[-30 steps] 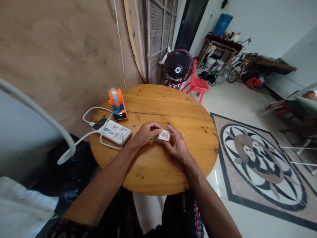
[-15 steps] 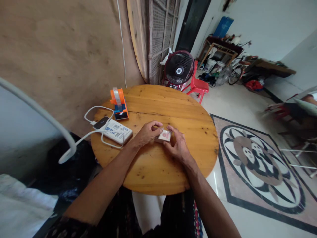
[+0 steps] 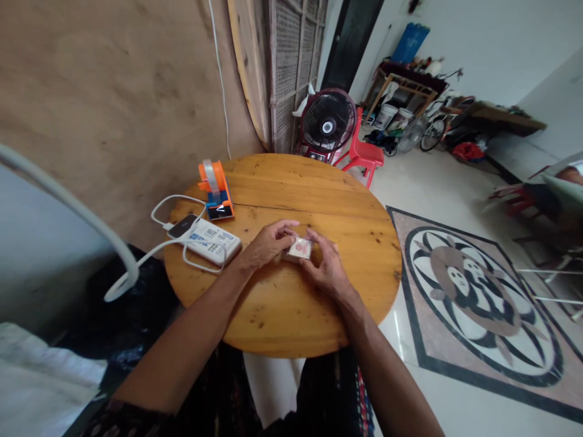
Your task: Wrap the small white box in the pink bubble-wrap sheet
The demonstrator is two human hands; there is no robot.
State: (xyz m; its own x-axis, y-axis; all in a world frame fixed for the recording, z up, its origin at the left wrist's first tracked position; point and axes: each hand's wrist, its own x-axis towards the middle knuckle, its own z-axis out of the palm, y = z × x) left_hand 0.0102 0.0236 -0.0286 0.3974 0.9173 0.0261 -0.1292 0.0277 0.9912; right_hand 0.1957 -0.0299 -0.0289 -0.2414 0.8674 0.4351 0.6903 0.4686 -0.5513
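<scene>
A small, pale, squarish box (image 3: 300, 248) with a round reddish print on top sits at the middle of the round wooden table (image 3: 291, 325). Its surface looks shiny, like clear wrapping. On its left side my left hand (image 3: 272, 244) is closed, thumb on the near top edge and index finger reaching past the far corner. From the right, my right hand (image 3: 328, 264) grips it between thumb at the near side and fingers at the far side. The undersides of the fingers are hidden.
Left on the table lie a white box (image 3: 212, 241), a dark device (image 3: 183, 226) with a white cable, and an orange tape dispenser (image 3: 215, 182). Behind the table stand a fan (image 3: 328, 124) and a red chair (image 3: 364, 152). A wall closes off the left.
The view has shifted very slightly. Both hands keep nearly the same hold on the small box, which stays in place on the table.
</scene>
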